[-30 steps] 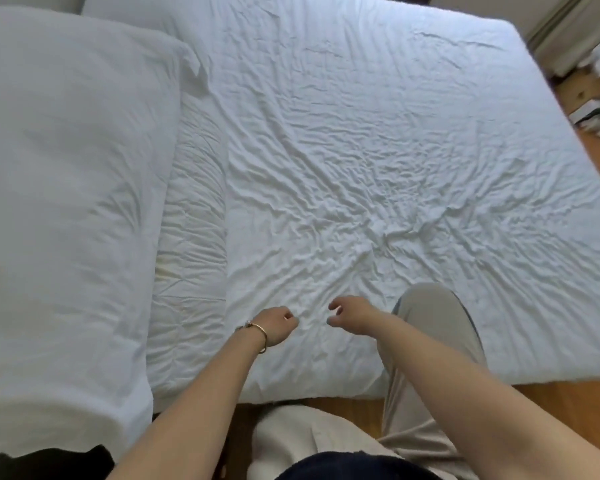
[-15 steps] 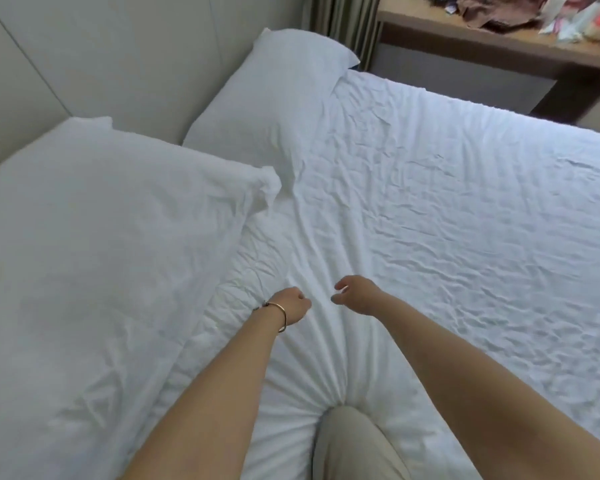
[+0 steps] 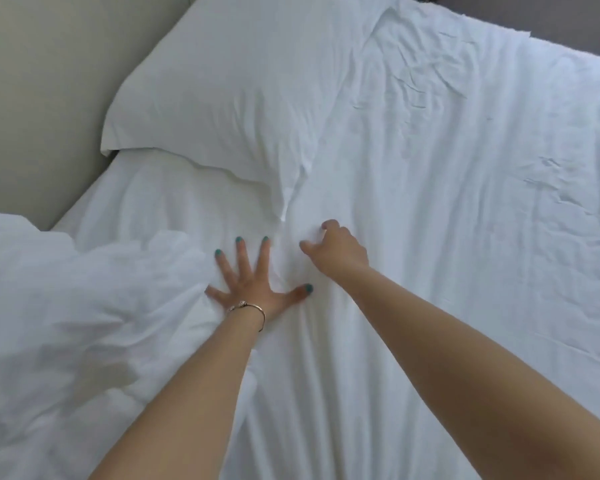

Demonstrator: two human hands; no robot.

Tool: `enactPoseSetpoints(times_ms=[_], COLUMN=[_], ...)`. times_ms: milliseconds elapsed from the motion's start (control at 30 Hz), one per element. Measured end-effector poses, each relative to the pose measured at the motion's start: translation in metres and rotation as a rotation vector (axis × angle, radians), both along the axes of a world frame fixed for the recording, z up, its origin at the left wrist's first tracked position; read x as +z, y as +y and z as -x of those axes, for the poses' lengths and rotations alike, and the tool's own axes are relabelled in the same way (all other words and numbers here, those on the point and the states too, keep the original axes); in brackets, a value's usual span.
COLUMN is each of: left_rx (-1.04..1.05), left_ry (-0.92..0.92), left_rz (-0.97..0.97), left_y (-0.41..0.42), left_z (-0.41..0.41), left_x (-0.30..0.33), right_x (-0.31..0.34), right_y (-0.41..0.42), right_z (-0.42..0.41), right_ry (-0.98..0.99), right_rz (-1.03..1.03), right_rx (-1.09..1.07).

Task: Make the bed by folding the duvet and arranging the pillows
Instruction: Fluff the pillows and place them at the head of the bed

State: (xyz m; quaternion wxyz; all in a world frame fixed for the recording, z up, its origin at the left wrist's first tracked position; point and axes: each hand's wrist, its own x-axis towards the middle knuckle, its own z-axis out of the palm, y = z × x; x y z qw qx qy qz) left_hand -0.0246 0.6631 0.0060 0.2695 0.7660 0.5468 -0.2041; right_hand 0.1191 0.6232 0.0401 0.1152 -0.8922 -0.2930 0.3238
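Note:
My left hand (image 3: 253, 282) lies flat on the white bed sheet (image 3: 465, 237), fingers spread wide, a thin bracelet on its wrist. Just to its right, my right hand (image 3: 333, 251) has its fingers curled and pinches a small fold of the sheet beside the corner of the far pillow (image 3: 243, 98). A ridge of fabric runs between the two hands. The near pillow (image 3: 66, 323), white and creased, fills the lower left and touches my left little finger.
A beige padded headboard (image 3: 32, 98) stands along the left behind both pillows. The wrinkled sheet stretches away to the right. A dark strip (image 3: 568, 19) shows past the bed's far edge at the top right.
I have leaned further over the bed towards the headboard. My left hand went from loosely curled in the air to flat on the sheet. My right hand came down onto the sheet by the far pillow's corner.

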Motion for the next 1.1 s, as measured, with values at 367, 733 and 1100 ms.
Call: enactPoseSetpoints(times_ms=[367,733,1100], left_rx=[-0.002,0.012,-0.006], left_ry=[0.065,0.024,-0.493], left_rz=[0.047,0.026,0.211], left_y=[0.012,0.009,-0.171], left_z=[-0.005,-0.005,0.03], left_x=[-0.035,-0.028,0.062], right_x=[-0.019,0.004,0.057], right_y=[0.118,0.034,-0.196], right_z=[-0.012,-0.042,-0.028], right_ry=[0.52,0.414,0.202], right_rz=[-0.688,-0.719,-0.404], right_rx=[-0.271,-0.387,-0.455])
